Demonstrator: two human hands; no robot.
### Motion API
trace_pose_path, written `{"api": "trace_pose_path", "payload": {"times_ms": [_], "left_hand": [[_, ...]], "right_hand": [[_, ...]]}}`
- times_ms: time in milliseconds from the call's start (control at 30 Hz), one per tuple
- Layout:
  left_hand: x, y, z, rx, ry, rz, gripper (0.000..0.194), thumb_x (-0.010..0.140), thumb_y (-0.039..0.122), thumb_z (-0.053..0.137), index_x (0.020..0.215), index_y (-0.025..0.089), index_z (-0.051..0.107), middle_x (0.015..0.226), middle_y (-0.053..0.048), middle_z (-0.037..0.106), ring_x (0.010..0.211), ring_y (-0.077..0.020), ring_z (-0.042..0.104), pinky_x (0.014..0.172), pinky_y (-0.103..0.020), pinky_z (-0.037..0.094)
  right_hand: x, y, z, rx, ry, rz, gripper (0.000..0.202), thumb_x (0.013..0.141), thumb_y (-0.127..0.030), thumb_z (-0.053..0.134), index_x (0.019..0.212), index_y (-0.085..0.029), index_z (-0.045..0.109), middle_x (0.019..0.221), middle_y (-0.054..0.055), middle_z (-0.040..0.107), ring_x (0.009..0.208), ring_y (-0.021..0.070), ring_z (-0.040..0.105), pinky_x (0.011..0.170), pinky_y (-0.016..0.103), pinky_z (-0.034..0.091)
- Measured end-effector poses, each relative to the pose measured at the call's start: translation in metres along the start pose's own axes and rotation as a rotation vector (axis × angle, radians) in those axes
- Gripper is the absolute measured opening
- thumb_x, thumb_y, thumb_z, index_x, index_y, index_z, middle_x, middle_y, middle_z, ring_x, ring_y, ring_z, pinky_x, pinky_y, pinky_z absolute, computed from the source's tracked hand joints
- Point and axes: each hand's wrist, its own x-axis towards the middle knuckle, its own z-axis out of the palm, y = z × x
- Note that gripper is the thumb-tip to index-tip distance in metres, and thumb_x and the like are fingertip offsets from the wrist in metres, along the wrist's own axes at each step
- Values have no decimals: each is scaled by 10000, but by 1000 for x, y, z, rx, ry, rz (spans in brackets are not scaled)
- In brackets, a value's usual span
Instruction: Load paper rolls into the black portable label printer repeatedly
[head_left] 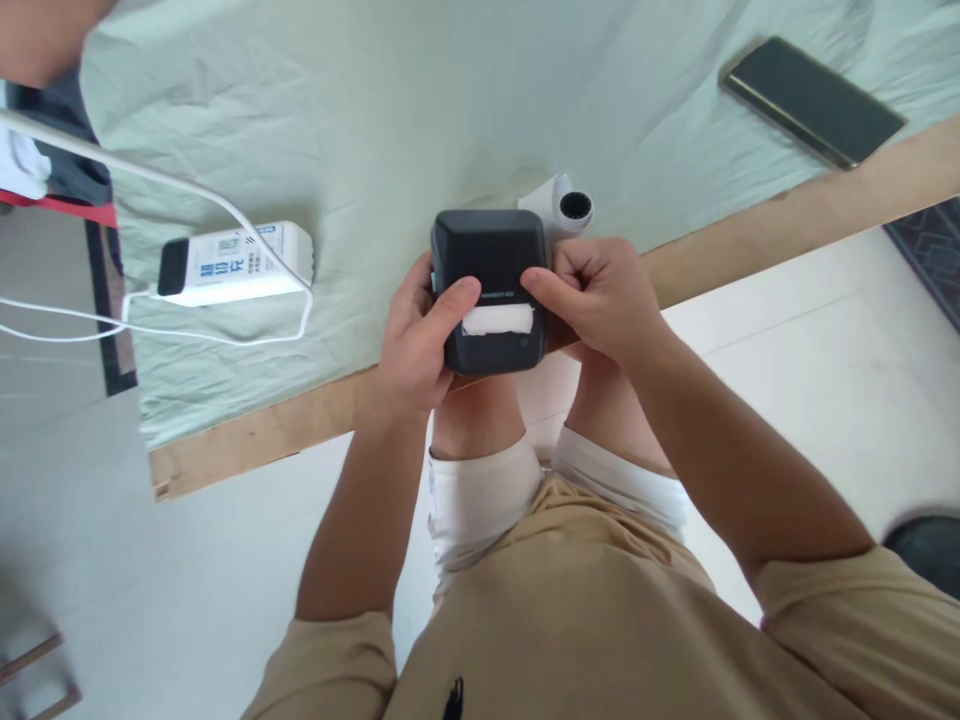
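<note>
A black, box-shaped label printer (pixel 491 255) is held between my two hands at the near edge of the table. A white paper strip (pixel 498 320) with a ragged lower edge shows across its top face. My left hand (pixel 420 335) wraps the printer's left side, its thumb lying on the top. At the right side, my right hand (pixel 600 285) grips with curled fingers and its thumb tip on the top face. Just behind the right hand lies a white paper roll (pixel 585 212) with a dark core, partly hidden by the printer and the hand.
A white power bank (pixel 247 265) with white cables (pixel 225 205) lies on the left of the green cloth (pixel 375 100). At the far right is a dark phone (pixel 814 100). A bare wooden edge (pixel 255 435) borders the table. Another person's arm (pixel 45 35) enters top left.
</note>
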Motion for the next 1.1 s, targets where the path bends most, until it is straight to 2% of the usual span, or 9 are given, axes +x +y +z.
{"api": "trace_pose_path", "payload": {"times_ms": [67,200,300,400,533,767,933,1033,1100], "left_hand": [[0,0,0,-9,-29,28,270,873,413,792,1050,224,714,929,-29,751,893,-226,772,743,-308,642],[-1,-1,3,-10,-88,83,395,899,542,725,1141,231,700,1142,-67,763,1231,-281,693,981,-359,606],[0,-2,4,-20,-53,58,454,912,645,646,1084,230,710,1256,-71,746,1365,-302,605,1051,-382,574],[2,-5,5,-69,31,33,444,923,641,631,1023,217,718,1253,-77,754,1347,-292,621,1061,-384,571],[4,-6,3,-108,128,-28,427,930,606,637,957,190,729,1086,-93,786,1215,-296,700,1025,-403,591],[5,-4,0,-111,80,32,317,918,514,700,869,201,727,926,-53,780,1134,-270,727,974,-359,601],[4,-1,1,-127,41,-63,326,923,537,687,889,214,720,1063,-75,792,1152,-274,721,975,-391,608],[3,-1,1,-143,58,-72,303,939,507,673,922,209,725,1062,-75,793,1075,-257,740,952,-401,617],[3,-1,1,-142,81,-75,298,952,486,657,965,198,736,1038,-72,793,1030,-247,748,926,-391,622]], "right_hand": [[0,3,-2,-11,-43,-9,541,907,-494,661,595,-220,314,555,-48,312,546,80,294,510,276,223],[-2,8,-7,-41,-104,-40,632,919,-761,520,638,-221,351,593,-28,378,579,102,368,528,274,266],[-3,10,-8,-36,-131,-63,663,921,-822,427,652,-220,365,612,-24,415,589,105,410,542,277,293],[-3,11,-8,-25,-133,-73,667,917,-829,427,646,-221,386,612,-23,466,584,110,437,546,287,304],[-4,15,-7,-19,-97,-100,630,841,-777,631,660,-238,358,588,-52,389,569,105,337,536,285,281],[-5,19,-9,69,-100,-140,590,764,-649,786,763,-262,340,640,-76,432,537,91,368,463,263,359],[0,-16,-8,121,88,-224,464,877,-570,735,811,-270,388,567,-94,476,469,102,500,414,263,371],[7,-37,-9,219,238,-302,358,918,-429,729,831,-269,421,639,-62,542,668,142,693,392,257,390],[12,-41,-10,132,270,-346,296,919,-332,717,822,-260,447,760,-29,623,703,133,688,419,265,414]]}}
